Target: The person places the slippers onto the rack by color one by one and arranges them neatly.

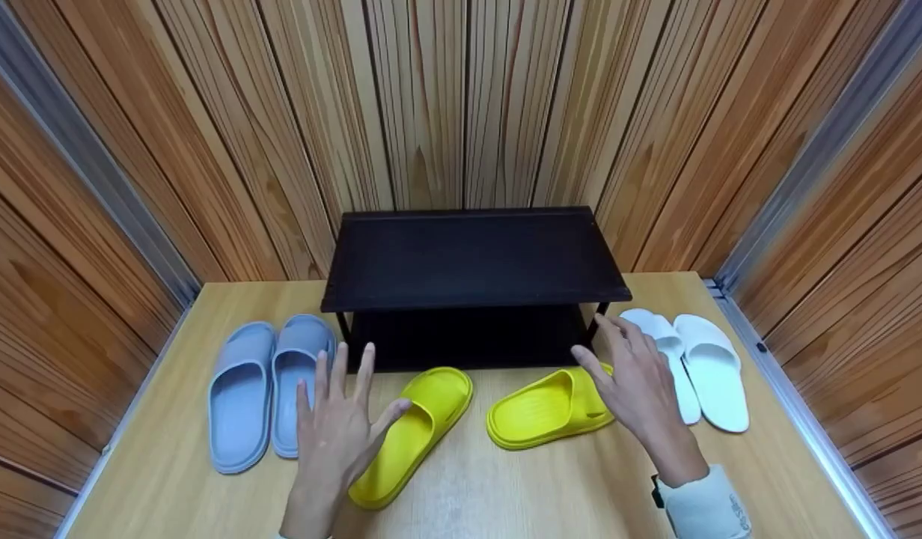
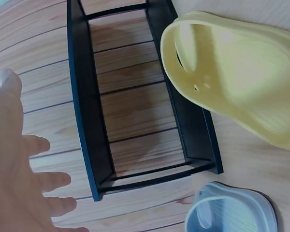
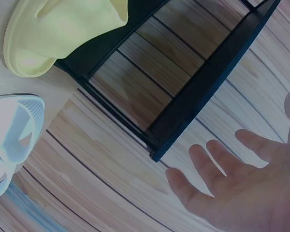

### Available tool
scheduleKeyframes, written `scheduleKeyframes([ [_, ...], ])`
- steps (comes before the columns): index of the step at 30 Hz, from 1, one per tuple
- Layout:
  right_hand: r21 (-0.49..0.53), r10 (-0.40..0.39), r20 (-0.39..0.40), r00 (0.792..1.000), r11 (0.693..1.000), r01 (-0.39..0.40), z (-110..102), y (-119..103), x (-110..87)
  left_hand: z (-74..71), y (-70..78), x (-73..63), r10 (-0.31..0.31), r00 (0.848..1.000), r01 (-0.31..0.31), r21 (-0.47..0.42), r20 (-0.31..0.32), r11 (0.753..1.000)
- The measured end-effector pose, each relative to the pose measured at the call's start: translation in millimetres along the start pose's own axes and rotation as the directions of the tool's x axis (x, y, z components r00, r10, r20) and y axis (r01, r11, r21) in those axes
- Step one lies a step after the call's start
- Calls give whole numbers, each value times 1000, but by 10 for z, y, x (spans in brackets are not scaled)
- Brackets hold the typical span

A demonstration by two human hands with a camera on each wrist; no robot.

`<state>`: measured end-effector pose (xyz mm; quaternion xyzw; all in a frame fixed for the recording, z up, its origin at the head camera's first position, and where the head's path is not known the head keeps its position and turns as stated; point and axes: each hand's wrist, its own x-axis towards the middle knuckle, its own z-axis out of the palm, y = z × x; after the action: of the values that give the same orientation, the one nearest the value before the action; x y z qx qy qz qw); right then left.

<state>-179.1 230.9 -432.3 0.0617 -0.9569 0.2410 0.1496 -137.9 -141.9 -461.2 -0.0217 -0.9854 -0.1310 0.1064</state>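
Note:
Both hands are raised with fingers spread, holding nothing. In the head view the left hand (image 1: 341,438) is over the floor between the grey-blue slippers and the left yellow slipper (image 1: 390,471), partly covering both. My right hand (image 1: 640,378) hovers between the right yellow slipper (image 1: 536,412) and the white slippers (image 1: 712,374), hiding parts of each. The two yellow slippers lie apart, turned at different angles. A pair of grey-blue slippers (image 1: 240,419) sits side by side at the left. The left wrist view shows the left fingers (image 2: 53,181) apart from everything.
A black two-tier shoe rack (image 1: 476,258) stands against the wood-panelled back wall (image 1: 423,105). Its lower shelf (image 1: 468,337) lies in shadow. Wood-panelled side walls (image 1: 880,359) with metal edging bound the light wooden floor (image 1: 498,501).

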Motion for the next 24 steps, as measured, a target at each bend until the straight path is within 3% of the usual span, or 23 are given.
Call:
scheduleKeyframes([
  [4, 7, 17, -33, 999, 1000, -17, -43, 53, 59, -14, -68, 6, -27, 999, 27, -11, -23, 1000],
  [12, 55, 32, -134, 990, 998, -24, -96, 187, 199, -24, -254, -5, -69, 987, 63, -47, -145, 997],
  [24, 106, 151, -76, 986, 984, -143, -138, 316, 407, -30, -496, -44, -200, 946, 173, -122, -256, 977],
])
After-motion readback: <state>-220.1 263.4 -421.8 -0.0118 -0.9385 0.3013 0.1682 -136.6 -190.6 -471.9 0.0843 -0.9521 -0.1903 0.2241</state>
